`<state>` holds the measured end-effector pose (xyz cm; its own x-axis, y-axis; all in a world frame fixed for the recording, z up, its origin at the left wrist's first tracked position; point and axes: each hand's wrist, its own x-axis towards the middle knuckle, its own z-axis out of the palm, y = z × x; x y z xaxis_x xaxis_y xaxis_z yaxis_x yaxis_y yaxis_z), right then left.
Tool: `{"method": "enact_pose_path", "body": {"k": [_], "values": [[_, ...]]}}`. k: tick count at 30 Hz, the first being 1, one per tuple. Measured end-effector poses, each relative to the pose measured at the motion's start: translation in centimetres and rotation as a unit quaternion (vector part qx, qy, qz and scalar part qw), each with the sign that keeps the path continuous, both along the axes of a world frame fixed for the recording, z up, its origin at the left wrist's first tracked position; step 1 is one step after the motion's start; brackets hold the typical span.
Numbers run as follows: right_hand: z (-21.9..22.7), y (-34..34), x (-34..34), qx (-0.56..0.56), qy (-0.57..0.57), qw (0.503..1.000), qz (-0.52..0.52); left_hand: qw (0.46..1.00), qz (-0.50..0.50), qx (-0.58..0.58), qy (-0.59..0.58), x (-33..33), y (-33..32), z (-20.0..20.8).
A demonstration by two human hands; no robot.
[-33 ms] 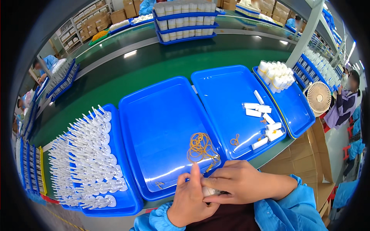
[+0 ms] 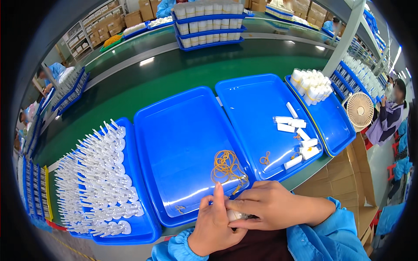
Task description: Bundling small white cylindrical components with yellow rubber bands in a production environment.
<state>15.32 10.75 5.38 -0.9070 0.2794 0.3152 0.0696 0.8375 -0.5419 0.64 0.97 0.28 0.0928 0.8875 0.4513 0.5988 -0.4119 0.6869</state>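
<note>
Close to my body, both hands come together around what looks like a bundle of white tubes (image 2: 235,215), mostly covered by my fingers. My left hand (image 2: 216,226) supports it from the left with the thumb pointing up. From the right, my right hand (image 2: 272,205) pinches it between thumb and fingers. Just beyond the hands, tangled orange rubber bands (image 2: 226,167) lie in a blue tray (image 2: 178,130). Loose white tubes (image 2: 286,127) and a few more bands rest in the blue tray (image 2: 257,104) to its right.
At left, a blue tray (image 2: 150,232) carries rows of white stemmed parts (image 2: 100,182). Banded white tubes (image 2: 311,85) fill one end of the far-right tray (image 2: 335,130), near a beige fan (image 2: 360,110). Stacked trays (image 2: 211,26) stand across the green belt (image 2: 174,69). Co-workers sit farther off.
My fingers have shifted very slightly around the white tubes. The trays and their contents look the same.
</note>
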Motion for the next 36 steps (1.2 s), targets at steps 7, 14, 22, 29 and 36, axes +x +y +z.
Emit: {"method": "enact_pose_path", "body": {"k": [7, 14, 22, 29, 36], "values": [[0.1, -0.3, -0.8, -0.04, 0.04, 0.998, -0.036, 1.0, -0.005, -0.021, 0.002, -1.0, -0.6, 1.0], [0.4, -0.5, -0.7, 0.075, 0.157, 0.98, -0.096, 0.95, -0.012, -0.043, -0.309, -1.3, -1.1, 2.1], [-1.8, -0.5, -0.3, 0.092, 0.213, 0.973, -0.022, 0.848, -0.037, -0.073, -0.523, -0.1, -1.0, 1.7], [-3.5, -0.8, -0.1, 0.102, 0.259, 0.961, 0.003, 0.927, 0.01, 0.051, -0.371, 0.4, -1.1, 0.6], [-5.0, -1.0, 0.5, 0.114, 0.281, 0.953, -0.024, 0.944, 0.013, 0.036, -0.328, 0.6, -1.0, 0.2]]}}
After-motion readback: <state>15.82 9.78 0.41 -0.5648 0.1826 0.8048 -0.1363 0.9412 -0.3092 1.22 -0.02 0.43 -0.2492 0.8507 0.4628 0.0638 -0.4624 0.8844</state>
